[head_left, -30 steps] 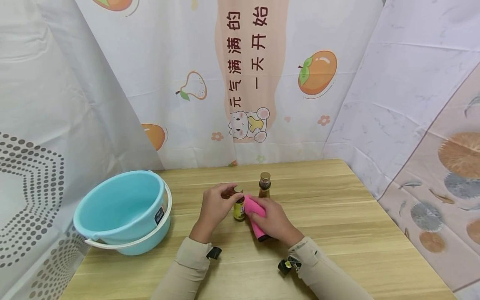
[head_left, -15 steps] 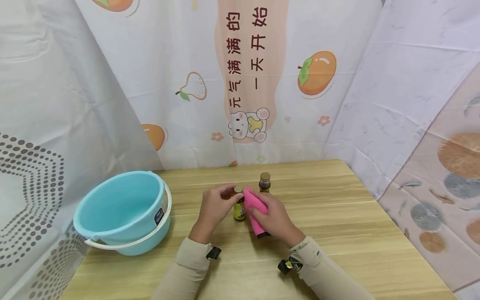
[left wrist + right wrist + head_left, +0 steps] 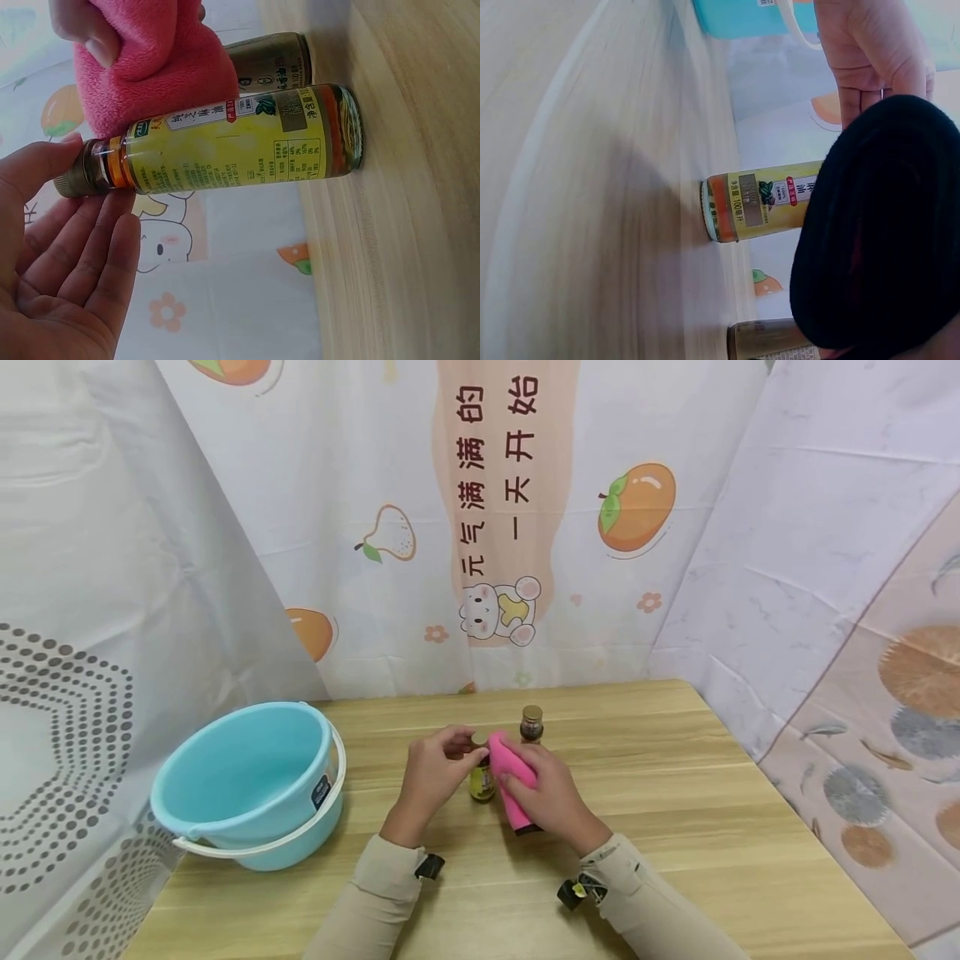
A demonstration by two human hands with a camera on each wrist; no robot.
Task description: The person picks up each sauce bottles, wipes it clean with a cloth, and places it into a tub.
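Observation:
A small sesame oil bottle (image 3: 232, 161) with a yellow label and a dark metallic cap stands upright on the table. My left hand (image 3: 431, 775) pinches it at the cap and neck, thumb on one side and fingers on the other. In my right hand (image 3: 553, 789) is a fuzzy pink cloth (image 3: 512, 797), gripped and pressed against the bottle's upper side. This cloth has a wide black-edged opening (image 3: 881, 217) at its lower end, which hides part of the label in the right wrist view. Just behind the cloth is a second bottle (image 3: 532, 724) with a gold cap, partly covered.
A light blue bucket (image 3: 322, 760) with a white handle stands at the left of the wooden table (image 3: 675, 827). Printed curtains (image 3: 390, 610) hang along the back and sides, close to the table's edges.
My right hand has shifted the pink cloth slightly upward along the bottle, covering more of the bottle behind. My left hand keeps its hold at the cap.

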